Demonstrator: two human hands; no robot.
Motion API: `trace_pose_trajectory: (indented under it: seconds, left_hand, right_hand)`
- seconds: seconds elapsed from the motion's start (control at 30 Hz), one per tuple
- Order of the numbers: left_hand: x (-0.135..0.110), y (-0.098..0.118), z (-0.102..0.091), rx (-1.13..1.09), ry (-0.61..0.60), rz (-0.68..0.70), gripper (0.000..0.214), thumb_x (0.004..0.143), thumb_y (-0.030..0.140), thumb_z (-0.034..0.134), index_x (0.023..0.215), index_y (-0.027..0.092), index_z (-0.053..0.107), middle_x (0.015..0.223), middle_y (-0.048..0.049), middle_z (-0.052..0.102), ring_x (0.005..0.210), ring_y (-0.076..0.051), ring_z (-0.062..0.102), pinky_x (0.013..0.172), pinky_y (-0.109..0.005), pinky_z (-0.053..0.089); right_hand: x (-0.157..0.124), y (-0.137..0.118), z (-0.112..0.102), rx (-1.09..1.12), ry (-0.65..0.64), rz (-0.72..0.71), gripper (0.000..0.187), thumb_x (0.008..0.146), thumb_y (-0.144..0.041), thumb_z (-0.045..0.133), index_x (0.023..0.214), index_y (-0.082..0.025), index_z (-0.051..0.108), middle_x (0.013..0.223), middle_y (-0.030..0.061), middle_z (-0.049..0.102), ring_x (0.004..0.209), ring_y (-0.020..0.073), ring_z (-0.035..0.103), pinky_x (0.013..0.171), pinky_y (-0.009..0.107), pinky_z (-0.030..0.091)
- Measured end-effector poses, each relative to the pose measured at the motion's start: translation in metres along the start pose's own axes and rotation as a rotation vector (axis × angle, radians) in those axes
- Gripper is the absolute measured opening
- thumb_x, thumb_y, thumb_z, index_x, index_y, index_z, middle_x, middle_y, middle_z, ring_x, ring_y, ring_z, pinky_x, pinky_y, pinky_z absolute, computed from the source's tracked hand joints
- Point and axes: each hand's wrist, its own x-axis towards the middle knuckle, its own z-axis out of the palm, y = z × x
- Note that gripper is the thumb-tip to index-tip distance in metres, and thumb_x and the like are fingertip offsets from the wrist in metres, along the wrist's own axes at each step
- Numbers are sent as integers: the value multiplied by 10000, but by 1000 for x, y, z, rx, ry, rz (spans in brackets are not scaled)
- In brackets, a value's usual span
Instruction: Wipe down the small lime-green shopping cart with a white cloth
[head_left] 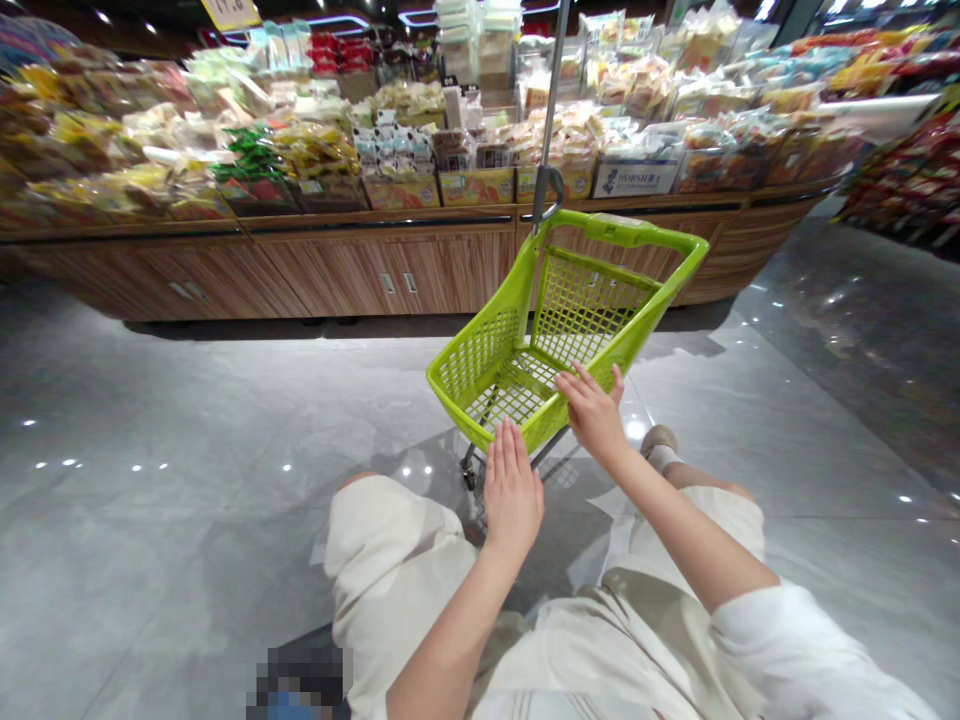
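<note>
A small lime-green shopping cart [480, 350] stands on the floor just in front of my knees, its slatted basket bare inside. My left hand [514, 490] is at the basket's near end, fingers straight and together, with nothing held. Over the basket's right-hand rim lies my right hand [594, 408], fingers stretched and thumb apart, seemingly resting on the plastic. A grey metal pole [553, 110] rises from the cart's back corner, with a hook-like loop near its foot. Whether my left fingertips touch the rim I cannot tell.
Behind the cart runs a wooden display counter [405, 265] piled with packaged snacks [322, 150]. More packets hang on a rack [911, 175] at the right. Grey glossy floor tiles [187, 420] spread around. A blurred-out patch [300, 685] sits at the bottom left.
</note>
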Motion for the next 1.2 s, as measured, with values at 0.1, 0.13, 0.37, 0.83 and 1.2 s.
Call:
trace_pose_trajectory:
  seconds: [0.1,0.13,0.37,0.83,1.2]
  left_hand:
    - [-1,1,1,12,-5,-4,861,867,187,504,1534,9,-11,1619,-210,144,1513,-279,87,1218,-463,244]
    - [-1,1,1,16,-6,-3,864,858,176,507,1534,9,-4,1617,-210,156,1513,-277,92,1220,-461,241]
    - [0,-2,-3,23,-20,26,832,881,204,498,1534,1,23,1613,-218,162,1509,-283,119,1212,-454,257]
    - [-1,-2,3,30,-10,25,842,877,178,493,1531,2,-7,1610,-212,188,1511,-276,105,1220,-461,239]
    - [-2,0,4,42,-10,13,824,893,204,489,1528,-16,11,1617,-221,140,1513,-285,71,1222,-456,232]
  right_hand:
    - [-17,-43,2,73,-42,-113,453,916,-74,417,1322,-226,548,1325,76,639,1372,213,451,1194,542,-20]
    - [-21,-52,2,91,-56,-155,456,920,-82,417,1334,-227,540,1342,76,627,1375,204,446,1198,526,-18]
    - [-3,3,-6,17,-85,-244,390,941,-142,463,1290,-274,576,1313,33,650,1390,222,427,1192,547,22]
    - [-20,-41,0,72,-105,-328,407,962,-160,430,1345,-252,532,1387,55,589,1402,194,408,1209,528,-13]
    - [-11,-23,3,54,-22,-101,425,928,-102,427,1309,-241,554,1345,63,626,1379,223,442,1192,555,48]
